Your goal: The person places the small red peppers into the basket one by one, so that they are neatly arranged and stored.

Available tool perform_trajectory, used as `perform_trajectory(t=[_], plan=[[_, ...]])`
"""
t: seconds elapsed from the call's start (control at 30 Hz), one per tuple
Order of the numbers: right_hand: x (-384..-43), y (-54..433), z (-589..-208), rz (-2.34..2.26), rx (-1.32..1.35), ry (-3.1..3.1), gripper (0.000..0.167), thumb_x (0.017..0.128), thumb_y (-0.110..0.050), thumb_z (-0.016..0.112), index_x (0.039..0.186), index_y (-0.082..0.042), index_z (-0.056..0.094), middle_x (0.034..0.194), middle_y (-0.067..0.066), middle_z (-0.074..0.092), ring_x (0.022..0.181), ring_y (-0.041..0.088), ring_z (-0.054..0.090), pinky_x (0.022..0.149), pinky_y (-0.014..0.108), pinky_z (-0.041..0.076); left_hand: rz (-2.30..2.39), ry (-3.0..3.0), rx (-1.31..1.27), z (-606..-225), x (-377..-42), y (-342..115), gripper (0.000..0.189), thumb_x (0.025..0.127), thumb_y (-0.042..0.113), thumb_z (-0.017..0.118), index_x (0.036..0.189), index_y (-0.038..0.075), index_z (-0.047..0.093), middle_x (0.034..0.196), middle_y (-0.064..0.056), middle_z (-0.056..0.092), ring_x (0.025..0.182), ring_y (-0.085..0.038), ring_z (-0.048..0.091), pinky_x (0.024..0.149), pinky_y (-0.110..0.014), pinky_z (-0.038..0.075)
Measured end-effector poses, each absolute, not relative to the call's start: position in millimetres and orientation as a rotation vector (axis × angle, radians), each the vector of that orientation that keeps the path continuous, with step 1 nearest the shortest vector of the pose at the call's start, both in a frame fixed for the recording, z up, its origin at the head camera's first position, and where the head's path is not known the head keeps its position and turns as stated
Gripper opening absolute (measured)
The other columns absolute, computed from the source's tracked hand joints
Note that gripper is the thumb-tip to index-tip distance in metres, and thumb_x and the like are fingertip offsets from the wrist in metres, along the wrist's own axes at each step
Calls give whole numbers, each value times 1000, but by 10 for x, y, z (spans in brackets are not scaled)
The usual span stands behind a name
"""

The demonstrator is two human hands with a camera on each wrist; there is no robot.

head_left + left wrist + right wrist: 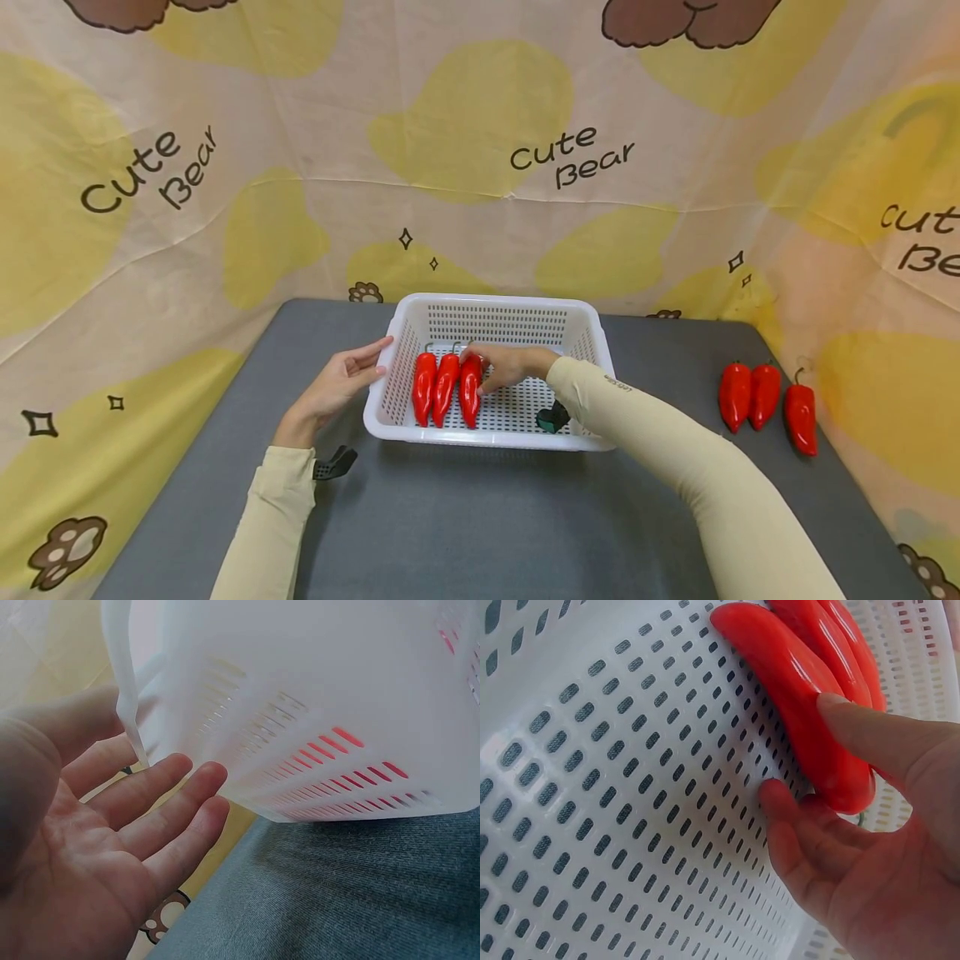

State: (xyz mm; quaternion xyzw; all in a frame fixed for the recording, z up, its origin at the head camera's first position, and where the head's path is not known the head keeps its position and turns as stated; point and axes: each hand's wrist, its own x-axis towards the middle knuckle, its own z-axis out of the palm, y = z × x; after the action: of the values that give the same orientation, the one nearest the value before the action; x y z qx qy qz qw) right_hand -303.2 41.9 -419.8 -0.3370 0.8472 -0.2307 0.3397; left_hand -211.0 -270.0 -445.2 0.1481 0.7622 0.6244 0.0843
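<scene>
A white plastic basket (480, 439) with slotted walls stands on the table. Three glossy red chili peppers lie side by side in its left half, stems toward the back. My right hand (510, 367) reaches in and grips the rightmost of these, a red chili pepper (469, 392), near its stem end. In the right wrist view my thumb presses on that pepper's side and other fingers curl by its stem end; the index finger is partly hidden. My left hand (341, 385) touches the basket's left rim, its fingers (176, 802) fairly straight along the outer wall.
Three more red chili peppers (765, 396) lie at the table's right edge. The grey table (480, 517) extends in front of the basket. A printed cloth (465, 125) hangs behind and along the sides. A dark wrist device (553, 417) shows beneath the right forearm.
</scene>
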Motion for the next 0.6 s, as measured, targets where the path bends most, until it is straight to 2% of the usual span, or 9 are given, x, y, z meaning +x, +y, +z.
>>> perform_trajectory(t=[0.43, 0.6], plan=[[-3035, 445, -4203, -606, -866, 2232, 63, 90, -15, 75, 144, -20, 42, 143, 11, 49, 131, 29, 46, 116, 49, 40, 1857, 2266, 416, -4447, -2115, -2684, 62, 100, 9, 61, 156, 3, 35, 160, -24, 37, 116, 3, 61, 94, -18, 53], [-3028, 466, -4182, -619, -840, 2225, 67, 91, -19, 74, 148, -20, 39, 144, 12, 48, 132, 30, 47, 112, 49, 45, 1856, 2263, 405, -4453, -2112, -2691, 62, 101, 10, 61, 157, 4, 35, 161, -22, 36, 117, 3, 61, 95, -17, 53]])
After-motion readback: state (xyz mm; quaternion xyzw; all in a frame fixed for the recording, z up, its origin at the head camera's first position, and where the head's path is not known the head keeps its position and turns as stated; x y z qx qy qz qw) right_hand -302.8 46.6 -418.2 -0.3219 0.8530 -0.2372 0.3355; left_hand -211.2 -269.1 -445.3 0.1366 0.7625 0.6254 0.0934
